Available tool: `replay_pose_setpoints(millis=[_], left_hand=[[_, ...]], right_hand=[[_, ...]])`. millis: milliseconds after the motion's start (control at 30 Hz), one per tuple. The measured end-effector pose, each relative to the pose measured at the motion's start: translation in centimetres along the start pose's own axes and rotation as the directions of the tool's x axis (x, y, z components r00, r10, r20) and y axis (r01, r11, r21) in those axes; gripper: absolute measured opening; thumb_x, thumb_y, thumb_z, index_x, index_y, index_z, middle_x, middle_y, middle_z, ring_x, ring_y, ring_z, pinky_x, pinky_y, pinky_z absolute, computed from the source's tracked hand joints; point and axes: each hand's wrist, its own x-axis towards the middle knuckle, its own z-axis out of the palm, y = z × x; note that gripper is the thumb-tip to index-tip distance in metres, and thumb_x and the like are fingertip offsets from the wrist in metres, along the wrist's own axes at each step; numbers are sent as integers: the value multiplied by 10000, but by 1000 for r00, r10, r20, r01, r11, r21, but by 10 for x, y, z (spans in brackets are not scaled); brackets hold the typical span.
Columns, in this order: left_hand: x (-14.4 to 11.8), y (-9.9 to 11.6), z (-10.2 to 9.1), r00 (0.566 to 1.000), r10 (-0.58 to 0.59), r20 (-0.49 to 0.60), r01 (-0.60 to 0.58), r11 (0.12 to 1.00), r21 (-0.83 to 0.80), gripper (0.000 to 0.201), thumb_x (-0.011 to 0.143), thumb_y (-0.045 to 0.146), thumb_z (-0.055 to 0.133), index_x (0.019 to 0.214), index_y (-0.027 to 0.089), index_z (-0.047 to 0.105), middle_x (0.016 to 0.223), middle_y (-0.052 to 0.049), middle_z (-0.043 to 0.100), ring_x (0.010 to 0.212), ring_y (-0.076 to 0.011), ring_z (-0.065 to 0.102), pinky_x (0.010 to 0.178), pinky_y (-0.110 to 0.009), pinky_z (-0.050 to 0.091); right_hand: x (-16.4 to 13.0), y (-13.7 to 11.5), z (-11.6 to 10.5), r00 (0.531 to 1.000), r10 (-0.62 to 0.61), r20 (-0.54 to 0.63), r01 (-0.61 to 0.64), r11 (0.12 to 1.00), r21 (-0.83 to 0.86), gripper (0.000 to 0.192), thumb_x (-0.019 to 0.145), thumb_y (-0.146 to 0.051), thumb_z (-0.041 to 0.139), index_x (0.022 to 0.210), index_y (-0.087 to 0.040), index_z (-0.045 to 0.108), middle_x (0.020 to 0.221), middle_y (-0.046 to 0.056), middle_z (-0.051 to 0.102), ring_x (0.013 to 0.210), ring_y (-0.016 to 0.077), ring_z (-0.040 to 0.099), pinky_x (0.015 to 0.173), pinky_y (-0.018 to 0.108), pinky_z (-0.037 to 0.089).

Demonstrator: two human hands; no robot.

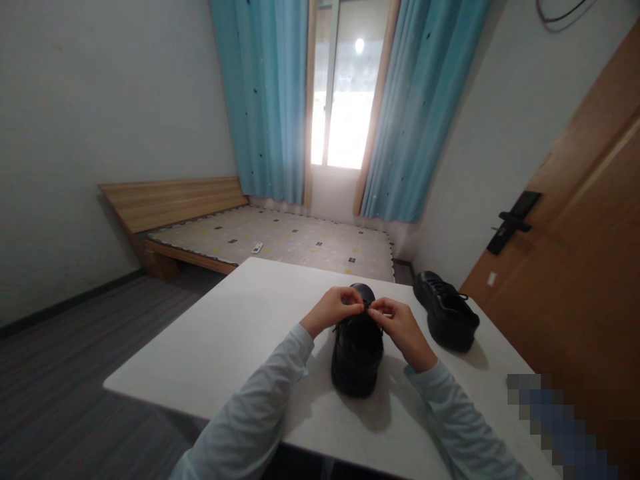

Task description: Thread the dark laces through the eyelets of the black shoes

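Note:
A black lace-up shoe (356,363) stands upright on the white table, its heel toward me and its toe pointing away. Over its lacing, my left hand (340,307) is closed in a pinch from the left side. From the right, my right hand (393,319) pinches at the same spot, the fingertips of both hands almost meeting. Between them is the dark shoelace, small and hard to make out against the black upper. A second black shoe (447,313) with laces rests near the table's right edge, apart from my hands.
The white table (215,347) reaches out in front of me. Behind it stands a low wooden bed with a patterned mattress (300,240), and a small white object (257,248) lies on that. Blue curtains (270,100) frame a bright window. A brown door (575,253) is at the right.

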Motion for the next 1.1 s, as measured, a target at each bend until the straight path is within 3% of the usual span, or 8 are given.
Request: replay_pose_setpoints(millis=[167,333,800,1100], left_hand=[[1,-1,1,996,-85,-4,85,995,-56,57,630,157,559,646,107,581,585,16,564,564,-88,498,567,-204,373],[0,-4,-1,981,-181,63,185,980,-70,109,632,223,545,614,116,543,530,33,507,518,-83,466,516,-203,330],[0,-20,-15,977,-173,123,167,984,57,163,611,274,558,581,116,536,507,57,431,495,-60,344,478,-203,229],[0,-34,-20,970,-176,165,154,979,135,176,608,279,566,587,105,582,517,44,469,513,-71,388,500,-202,278]], right_hand=[[3,2,-8,986,152,62,-160,977,140,179,648,-324,609,664,-160,540,469,-57,487,338,33,311,352,187,182],[3,6,-18,966,207,153,-235,952,198,177,655,-322,590,657,-163,512,549,-24,573,312,33,365,317,177,196],[1,11,-34,944,263,198,-276,960,38,138,630,-281,587,638,-159,521,489,-46,490,399,53,390,362,175,240],[4,28,-39,910,317,266,-319,947,-37,107,617,-264,573,632,-163,540,500,-41,495,446,72,446,372,165,271]])
